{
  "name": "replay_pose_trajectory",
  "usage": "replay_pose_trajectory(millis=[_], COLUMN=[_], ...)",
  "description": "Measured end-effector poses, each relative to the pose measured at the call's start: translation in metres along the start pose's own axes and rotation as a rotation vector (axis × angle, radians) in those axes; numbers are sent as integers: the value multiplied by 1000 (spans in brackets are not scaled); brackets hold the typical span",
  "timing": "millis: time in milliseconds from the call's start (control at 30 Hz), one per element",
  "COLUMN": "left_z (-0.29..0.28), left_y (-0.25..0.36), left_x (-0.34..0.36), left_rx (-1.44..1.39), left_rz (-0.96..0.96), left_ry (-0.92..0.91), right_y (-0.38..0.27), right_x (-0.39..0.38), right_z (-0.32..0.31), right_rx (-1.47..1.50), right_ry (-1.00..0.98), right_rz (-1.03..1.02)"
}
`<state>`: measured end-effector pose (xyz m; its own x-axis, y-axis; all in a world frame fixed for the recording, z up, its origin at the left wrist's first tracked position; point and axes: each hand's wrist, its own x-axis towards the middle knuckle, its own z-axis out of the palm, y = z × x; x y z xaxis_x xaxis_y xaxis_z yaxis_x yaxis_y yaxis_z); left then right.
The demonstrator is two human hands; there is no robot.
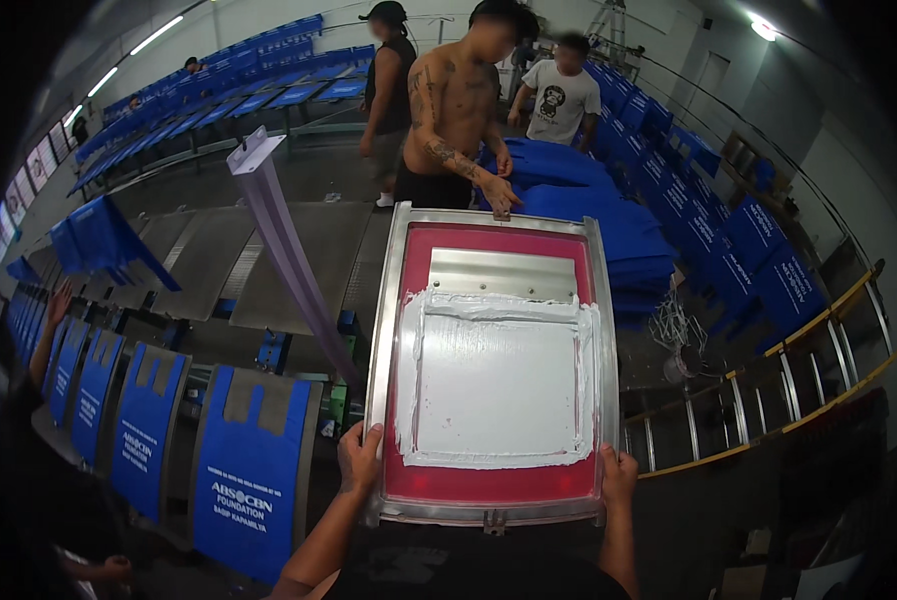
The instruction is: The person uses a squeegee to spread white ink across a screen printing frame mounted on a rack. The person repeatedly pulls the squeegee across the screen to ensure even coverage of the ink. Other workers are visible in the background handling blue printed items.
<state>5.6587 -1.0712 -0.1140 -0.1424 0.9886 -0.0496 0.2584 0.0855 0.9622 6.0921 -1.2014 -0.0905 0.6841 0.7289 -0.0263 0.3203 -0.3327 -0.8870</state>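
Note:
I hold a metal-framed printing screen (387, 320) by its two sides, near its lower corners. My left hand (360, 458) is closed on the left rail, thumb on top. On the right rail, my right hand (619, 474) grips with its fingers wrapped around the edge. Inside the frame is red mesh (439, 483), with a thick layer of white ink (499, 385) heaped around a rectangular area. A wide metal squeegee (504, 274) lies across the far end of the ink. Another person's hand (499, 192) is at the screen's far edge.
A tall metal beam (291, 235) slants up left of the screen. Printed blue bags (249, 450) lie on boards at lower left; more blue bags (569, 170) are piled beyond the screen. A yellow-railed ladder (739, 408) stands at right. A shirtless person (459, 105) and others stand ahead.

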Motion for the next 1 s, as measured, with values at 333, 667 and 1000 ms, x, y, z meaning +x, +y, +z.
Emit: replay_pose_trajectory(millis=[333, 667, 1000], left_z=[25, 22, 33], left_y=[-3, 13, 20], left_x=[-137, -202, -226], left_rx=[79, 158, 106], left_rz=[-88, -117, -113], left_ry=[107, 131, 79], right_y=[77, 109, 126], right_x=[-20, -57, -81], right_z=[-64, -98, -133], right_rx=[124, 254, 231], right_ry=[-135, -166, -112], right_rz=[-56, 10, 8])
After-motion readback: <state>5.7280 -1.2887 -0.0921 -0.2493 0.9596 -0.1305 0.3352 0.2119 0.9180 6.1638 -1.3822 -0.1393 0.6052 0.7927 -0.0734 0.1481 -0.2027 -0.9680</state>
